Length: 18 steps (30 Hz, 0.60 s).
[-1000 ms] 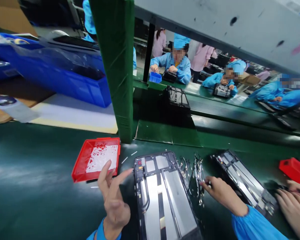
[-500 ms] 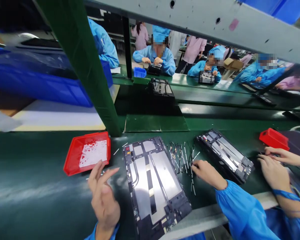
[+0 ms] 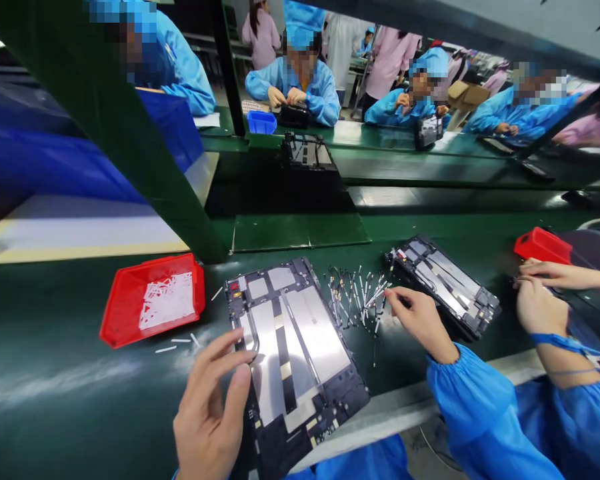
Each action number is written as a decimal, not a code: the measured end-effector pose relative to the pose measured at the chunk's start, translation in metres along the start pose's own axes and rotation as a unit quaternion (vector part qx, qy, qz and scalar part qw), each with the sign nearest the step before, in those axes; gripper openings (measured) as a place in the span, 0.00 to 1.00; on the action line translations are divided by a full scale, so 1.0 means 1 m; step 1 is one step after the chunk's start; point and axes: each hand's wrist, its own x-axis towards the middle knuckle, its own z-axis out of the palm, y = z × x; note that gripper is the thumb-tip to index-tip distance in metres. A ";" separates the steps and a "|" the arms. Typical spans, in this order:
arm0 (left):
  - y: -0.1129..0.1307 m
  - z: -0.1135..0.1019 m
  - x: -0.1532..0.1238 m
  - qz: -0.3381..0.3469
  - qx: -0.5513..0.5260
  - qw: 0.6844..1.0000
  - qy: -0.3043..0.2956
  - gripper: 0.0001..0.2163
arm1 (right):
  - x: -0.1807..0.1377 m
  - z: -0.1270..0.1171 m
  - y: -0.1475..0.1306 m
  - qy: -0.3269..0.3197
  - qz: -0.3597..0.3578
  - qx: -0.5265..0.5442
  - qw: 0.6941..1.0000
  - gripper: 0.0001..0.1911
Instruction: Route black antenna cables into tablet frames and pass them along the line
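Observation:
An opened tablet (image 3: 320,333), its silver battery area and dark circuit boards bare, lies tilted on the green bench in front of me. My left hand (image 3: 213,400) is open at its left edge, fingers spread and fingertips over the casing. Right of the tablet lies a loose pile of thin black-and-white cables (image 3: 355,297). At the pile's right side my right hand (image 3: 423,320) pinches the end of one thin cable; its fingertips partly hide it. A second opened tablet (image 3: 443,287) rests just beyond that hand.
A red tray (image 3: 115,313) with white strips (image 3: 167,300) stands at left, several loose strips beside it. A green post (image 3: 165,180) rises behind. At right, a co-worker's hands (image 3: 543,303) work near another red tray (image 3: 543,245). More co-workers sit across the line.
My left hand has moved from beside the red tray onto the tablet's left edge. My right hand stays at the cable pile, where the cables are bunched differently. The view has shifted.

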 end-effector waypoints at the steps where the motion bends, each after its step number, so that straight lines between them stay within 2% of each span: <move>1: 0.002 -0.001 0.000 0.005 0.003 1.000 -0.028 0.07 | 0.000 -0.002 -0.002 0.031 0.004 0.005 1.000 0.24; 4: 0.010 -0.001 0.002 0.051 0.013 0.990 -0.128 0.09 | -0.001 -0.006 -0.013 0.097 0.007 0.013 0.995 0.24; 7: 0.023 0.003 0.008 0.115 0.019 0.974 -0.196 0.11 | 0.001 -0.007 -0.026 0.090 -0.013 0.012 0.996 0.20; 9: 0.031 0.006 0.010 0.134 0.019 0.966 -0.218 0.12 | 0.004 -0.006 -0.033 0.061 -0.027 0.010 0.998 0.18; 14: 0.040 0.010 0.011 0.104 0.024 0.964 -0.244 0.11 | 0.015 -0.001 -0.034 0.006 -0.055 0.023 0.998 0.19; 16: 0.040 0.011 0.013 0.114 0.031 0.957 -0.264 0.11 | 0.018 0.000 -0.031 0.003 -0.064 0.031 0.997 0.19; 18: 0.040 0.012 0.014 0.126 0.042 0.952 -0.277 0.11 | 0.017 -0.001 -0.029 0.030 -0.063 0.035 0.997 0.18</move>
